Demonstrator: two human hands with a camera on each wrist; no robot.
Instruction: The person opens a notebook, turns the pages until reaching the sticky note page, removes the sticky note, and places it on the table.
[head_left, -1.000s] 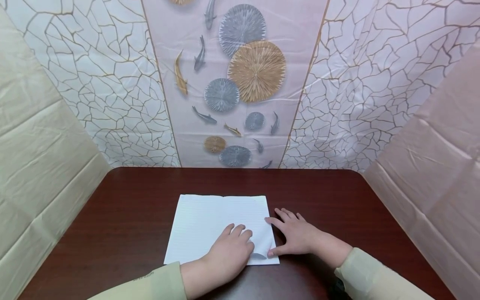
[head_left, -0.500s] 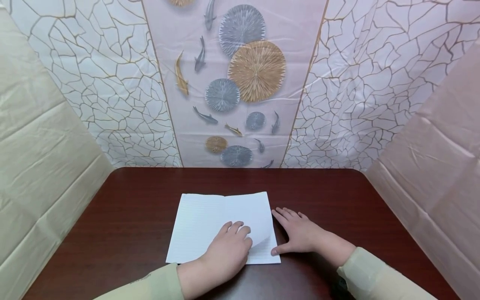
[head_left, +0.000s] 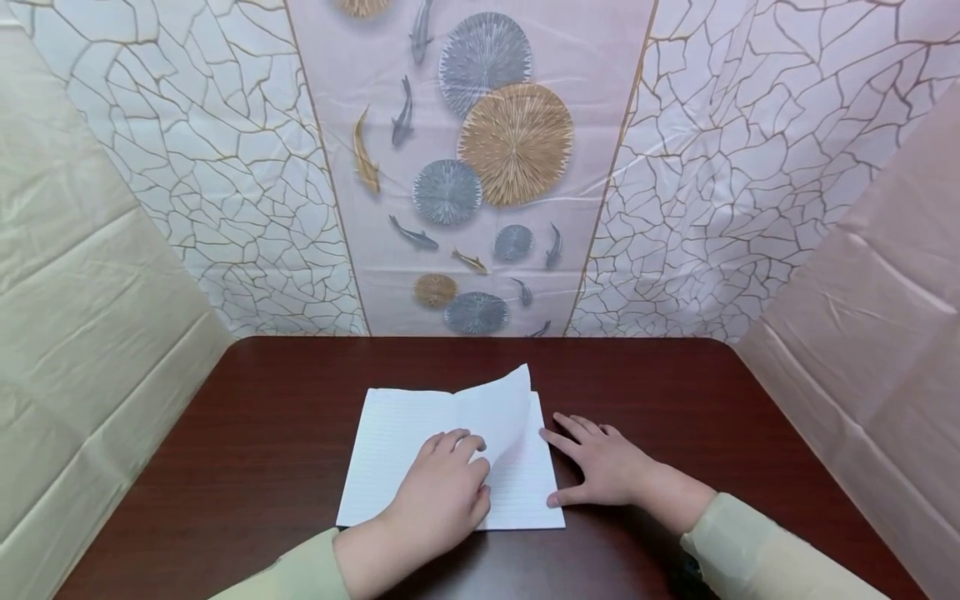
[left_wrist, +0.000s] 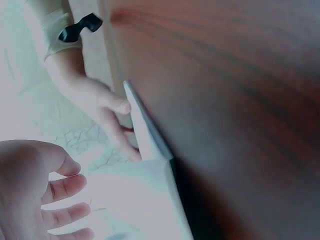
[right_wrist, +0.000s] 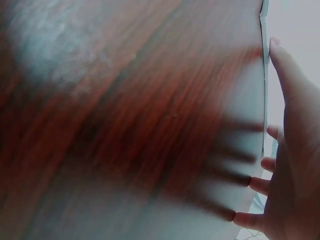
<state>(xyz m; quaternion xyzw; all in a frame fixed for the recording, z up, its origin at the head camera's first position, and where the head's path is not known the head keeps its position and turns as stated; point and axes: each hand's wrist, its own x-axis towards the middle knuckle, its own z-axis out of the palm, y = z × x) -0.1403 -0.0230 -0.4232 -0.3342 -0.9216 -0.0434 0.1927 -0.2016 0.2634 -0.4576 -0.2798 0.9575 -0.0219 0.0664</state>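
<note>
A Hand Holds Up a Notebook Page

A white notebook (head_left: 386, 454) lies spread flat on the dark red-brown table (head_left: 277, 433), in front of the person. Its paper has thin lines ruled across it. In the left wrist view the paper is so bright that I cannot make out any marks on it.

The left hand (head_left: 438, 496) is over the middle of the notebook. Its thumb and pointing finger are together, pinching the near corner of a raised page (head_left: 498, 404). The page bends up from the middle fold, and its far corner sticks up highest.

The right hand (head_left: 607, 467) is at the right side of the notebook. Its fingers are spread apart, and its thumb touches the notebook's edge. Pale green sleeves (head_left: 738, 542) cover both arms. Behind the table hangs a cloth (head_left: 570, 50) with pictures of grey and gold fish and round leaves.
</note>
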